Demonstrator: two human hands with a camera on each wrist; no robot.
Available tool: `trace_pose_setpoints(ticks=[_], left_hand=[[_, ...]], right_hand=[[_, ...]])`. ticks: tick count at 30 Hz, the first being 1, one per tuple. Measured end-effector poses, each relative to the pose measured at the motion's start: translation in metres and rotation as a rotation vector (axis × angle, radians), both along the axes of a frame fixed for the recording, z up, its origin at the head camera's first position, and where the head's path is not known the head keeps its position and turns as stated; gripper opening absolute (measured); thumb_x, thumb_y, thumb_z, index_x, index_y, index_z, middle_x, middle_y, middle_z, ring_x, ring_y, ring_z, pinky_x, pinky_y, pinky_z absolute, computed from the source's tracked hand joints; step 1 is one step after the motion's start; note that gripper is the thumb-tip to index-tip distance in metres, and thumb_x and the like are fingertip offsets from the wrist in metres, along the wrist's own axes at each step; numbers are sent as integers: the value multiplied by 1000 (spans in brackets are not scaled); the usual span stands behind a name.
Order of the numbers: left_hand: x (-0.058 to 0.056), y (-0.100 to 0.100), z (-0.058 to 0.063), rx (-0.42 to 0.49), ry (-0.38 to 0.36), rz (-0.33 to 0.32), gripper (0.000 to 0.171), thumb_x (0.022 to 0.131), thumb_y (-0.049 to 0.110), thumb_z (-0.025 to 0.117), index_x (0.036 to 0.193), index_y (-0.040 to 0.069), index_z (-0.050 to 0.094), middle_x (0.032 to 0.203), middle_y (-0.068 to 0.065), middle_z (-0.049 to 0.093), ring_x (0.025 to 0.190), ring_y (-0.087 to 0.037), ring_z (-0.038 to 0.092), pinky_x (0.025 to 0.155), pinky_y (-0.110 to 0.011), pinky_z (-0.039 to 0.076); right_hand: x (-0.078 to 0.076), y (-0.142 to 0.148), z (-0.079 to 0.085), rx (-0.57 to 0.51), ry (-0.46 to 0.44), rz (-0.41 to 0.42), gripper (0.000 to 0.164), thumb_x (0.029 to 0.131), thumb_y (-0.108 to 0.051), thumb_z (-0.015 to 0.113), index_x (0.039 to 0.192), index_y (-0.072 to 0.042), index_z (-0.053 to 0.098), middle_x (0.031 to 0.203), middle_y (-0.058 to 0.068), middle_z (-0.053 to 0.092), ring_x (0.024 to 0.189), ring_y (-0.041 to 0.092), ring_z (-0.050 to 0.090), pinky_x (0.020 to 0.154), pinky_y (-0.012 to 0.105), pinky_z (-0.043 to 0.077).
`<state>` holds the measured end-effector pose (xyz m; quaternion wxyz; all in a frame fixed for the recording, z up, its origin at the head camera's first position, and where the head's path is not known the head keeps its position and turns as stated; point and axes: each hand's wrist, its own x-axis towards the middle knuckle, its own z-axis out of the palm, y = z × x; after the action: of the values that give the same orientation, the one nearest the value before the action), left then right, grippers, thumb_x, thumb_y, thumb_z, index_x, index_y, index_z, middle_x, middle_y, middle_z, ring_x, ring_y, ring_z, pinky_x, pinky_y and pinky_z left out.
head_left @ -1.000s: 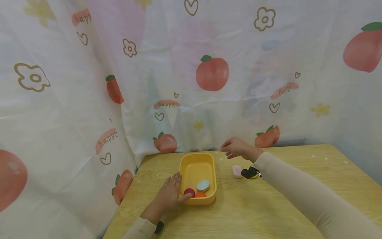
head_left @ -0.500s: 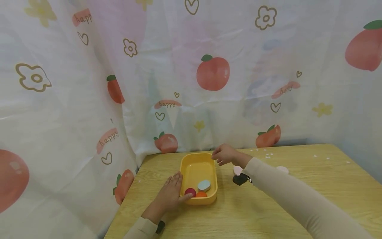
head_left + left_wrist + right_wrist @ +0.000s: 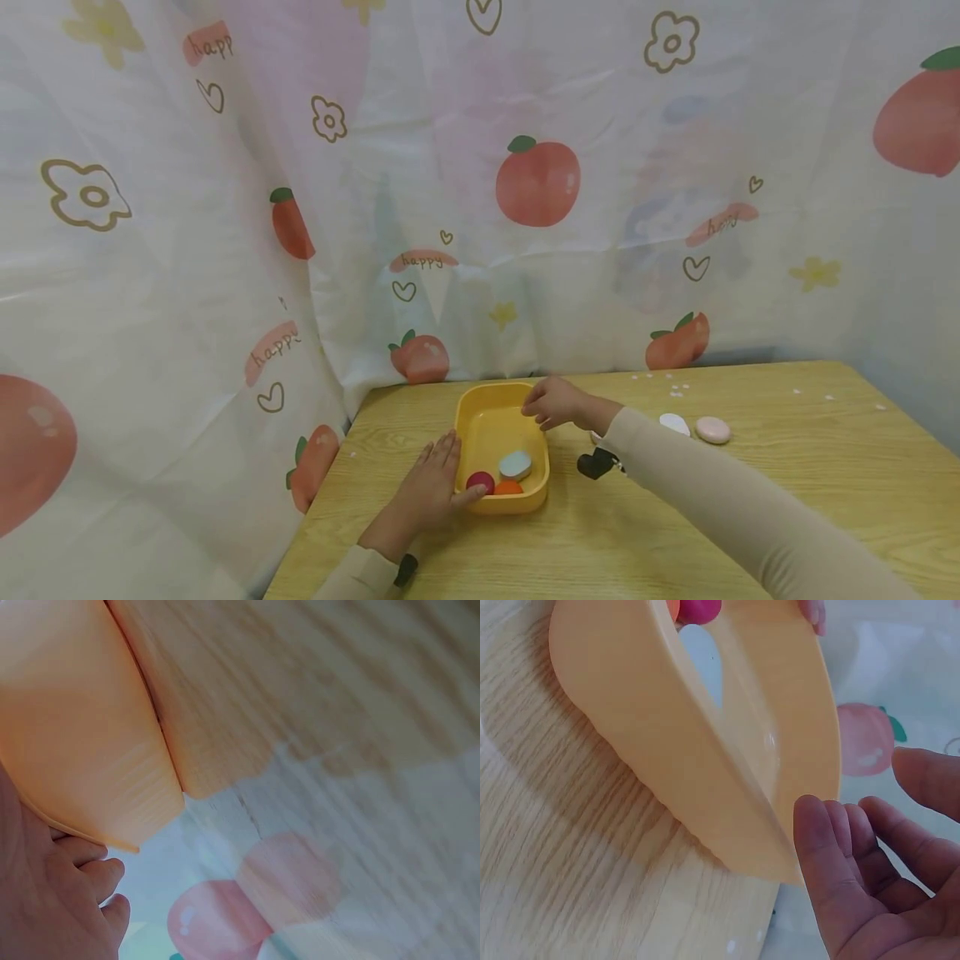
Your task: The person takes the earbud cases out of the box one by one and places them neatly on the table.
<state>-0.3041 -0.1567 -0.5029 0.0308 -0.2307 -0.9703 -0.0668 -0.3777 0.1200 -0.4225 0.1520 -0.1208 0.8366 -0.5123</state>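
2 bare hands at 1 yellow tray (image 3: 491, 429), long axis of the tray running away from the body. Decisive relation, by judgement: right hand (image 3: 557, 403) at the far right corner, almost the tray's full length from the 3 pieces gathered at its near end. Nearer to those 3 by far: left hand (image 3: 427, 492), laid along the left wall, thumb over the near left corner, fingers extended, no piece held. Right fingers loosely bent, thumb well apart from the fingertips, nothing between, as seen from the right wrist; contact with the rim, cannot tell.

Inside the tray: crimson piece (image 3: 481, 481) at the near left, just beside the left thumb; orange piece (image 3: 508, 488) to its right, by the near wall; pale blue piece (image 3: 515, 465) just behind the orange. On the wooden table (image 3: 637, 533), to the right: white piece (image 3: 674, 422) and pale pink piece (image 3: 713, 430), near each other, beyond the right sleeve (image 3: 735, 500), well apart from the fingertips. Also 1 more piece (image 3: 594, 437), mostly hidden behind the cuff.
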Motion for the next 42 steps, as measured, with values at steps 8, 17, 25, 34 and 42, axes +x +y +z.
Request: trace_pose_setpoints(ticks=[8,17,25,34,42], left_hand=[[2,1,3,8,-8,5,100,90,76,32,153,-2,21,160,-16,16,146,-28,14,116,-48,11],[3,1,2,12,-13,7,98,92,73,35,153,-2,20,160,-16,16,147,-28,13,116,-49,11],[2,0,2,19,-6,-11,97,92,72,35,153,-2,21,160,-16,16,146,-28,14,116,-50,12],[0,-1,1,17,34,-30,98,92,73,33,152,-4,23,159,-17,19,146,-28,16,116,-49,13],[0,0,-1,8,45,-31,99,92,74,32,152,-4,23,159,-17,19,146,-27,16,116,-48,14]], right_hand=[[2,-13,-8,11,1,-2,21,90,-8,68,106,6,66,98,14,65,88,32,64,72,39,57],[12,-31,-16,22,-14,30,22,90,-9,69,107,5,67,101,10,66,99,34,62,78,44,56],[20,-44,-16,94,6,69,20,90,-14,70,106,-1,69,100,7,66,102,33,60,79,54,54],[26,-55,-16,215,30,92,23,88,-21,73,105,-6,70,104,4,67,101,30,61,76,61,51],[32,-62,-21,278,6,88,34,87,-21,74,114,-2,65,108,8,61,92,26,58,73,57,54]])
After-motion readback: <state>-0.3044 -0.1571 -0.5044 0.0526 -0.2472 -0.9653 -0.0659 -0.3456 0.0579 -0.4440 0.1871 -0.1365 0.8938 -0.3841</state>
